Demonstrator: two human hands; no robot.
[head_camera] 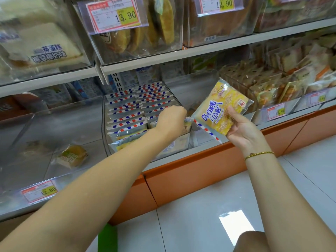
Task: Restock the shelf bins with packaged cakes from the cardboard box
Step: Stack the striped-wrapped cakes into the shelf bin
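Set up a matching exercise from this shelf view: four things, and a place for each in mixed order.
1. yellow cake packet
2. left hand
3. single cake
4. 13.90 price tag

A. above the white shelf
B. in the right hand
C. alone in the left bin
D. over the bin of striped packets

Pairs: 1-B, 2-D, 3-C, 4-A.

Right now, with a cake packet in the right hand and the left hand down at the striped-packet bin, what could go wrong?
1. The bin looks nearly full of upright striped packets, so wedging the cake packet in could crush it.
2. The right hand grips that packet by one end, in the air; it might slip and drop.
3. The left hand may dislodge the front packets.
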